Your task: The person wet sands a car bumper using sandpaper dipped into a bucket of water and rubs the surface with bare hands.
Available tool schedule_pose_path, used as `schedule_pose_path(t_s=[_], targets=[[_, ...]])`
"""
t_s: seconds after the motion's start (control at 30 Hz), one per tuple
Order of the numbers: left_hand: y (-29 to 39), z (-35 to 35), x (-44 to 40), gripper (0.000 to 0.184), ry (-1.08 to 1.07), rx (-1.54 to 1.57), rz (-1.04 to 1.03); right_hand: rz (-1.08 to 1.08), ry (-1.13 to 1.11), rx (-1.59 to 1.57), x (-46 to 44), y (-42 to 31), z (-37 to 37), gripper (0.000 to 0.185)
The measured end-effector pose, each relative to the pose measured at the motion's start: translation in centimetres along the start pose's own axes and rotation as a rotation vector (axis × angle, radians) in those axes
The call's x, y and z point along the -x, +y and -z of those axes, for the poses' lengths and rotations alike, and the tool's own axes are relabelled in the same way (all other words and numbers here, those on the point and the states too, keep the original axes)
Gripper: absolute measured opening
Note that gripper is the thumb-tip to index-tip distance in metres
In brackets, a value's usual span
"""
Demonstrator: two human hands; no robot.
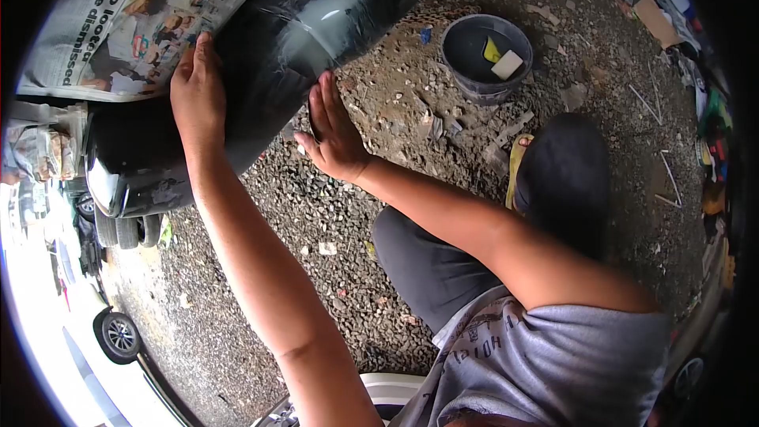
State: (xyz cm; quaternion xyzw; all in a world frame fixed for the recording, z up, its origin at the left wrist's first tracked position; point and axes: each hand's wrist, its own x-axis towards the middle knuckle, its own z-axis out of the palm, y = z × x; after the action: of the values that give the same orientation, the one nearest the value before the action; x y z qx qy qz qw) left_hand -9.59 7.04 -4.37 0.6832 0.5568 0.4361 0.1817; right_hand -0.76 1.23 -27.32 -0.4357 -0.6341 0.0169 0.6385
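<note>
A dark, glossy car bumper [261,55] slants across the upper left, with a dull grey patch [320,32] near its right end. My left hand [199,95] rests on the bumper by the edge of the newspaper [118,39] that covers the part above. Its fingers look extended and show nothing held, though some are partly hidden. Beside the bumper's lower edge is my right hand [336,130], fingers stretched out and thumb apart. Those fingertips are at the edge below the grey patch; whether they press on it I cannot tell. Nothing shows in that palm.
A black bucket [482,83] on the gravel holds dark water, a pale block and a yellow-green piece. Stacked tyres [126,231] stand beyond the bumper's left end. A white vehicle with a wheel [120,338] is at lower left. Assorted clutter lines the right side.
</note>
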Motion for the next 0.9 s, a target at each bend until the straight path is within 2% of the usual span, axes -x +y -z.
schedule_pose_path(t_s=[0.03,0.13,0.23,0.33,0.47,0.6,0.73,0.9], targets=[[0.1,-0.2,0.2,0.048,0.008,-0.015,0.011,-0.035,-0.032,-0.014,0.6,-0.1,0.3,0.085],[0.1,-0.3,0.4,0.048,0.018,-0.004,-0.035,0.035,0.085,-0.073,-4.0,-2.4,1.1,0.085],[0.2,-0.1,0.4,0.049,-0.025,-0.011,0.017,0.062,0.06,-0.024,-5.8,-3.1,1.8,0.086],[-0.1,0.0,0.2,0.049,-0.011,-0.033,0.004,0.027,0.016,0.02,-1.0,-0.8,0.2,0.084],[0.1,0.0,0.4,0.05,-0.008,-0.045,0.016,-0.05,0.027,-0.133,-2.4,-2.6,1.1,0.08],[-0.2,-0.1,0.2,0.052,-0.002,-0.046,-0.007,0.087,0.071,-0.087,-5.6,-2.6,2.0,0.08],[-0.3,-0.1,0.1,0.052,-0.013,-0.016,-0.001,-0.055,0.017,-0.057,-0.5,0.0,1.0,0.077],[0.1,-0.5,0.4,0.053,0.03,0.0,-0.026,0.051,0.086,-0.125,-6.0,-2.9,2.1,0.083]])
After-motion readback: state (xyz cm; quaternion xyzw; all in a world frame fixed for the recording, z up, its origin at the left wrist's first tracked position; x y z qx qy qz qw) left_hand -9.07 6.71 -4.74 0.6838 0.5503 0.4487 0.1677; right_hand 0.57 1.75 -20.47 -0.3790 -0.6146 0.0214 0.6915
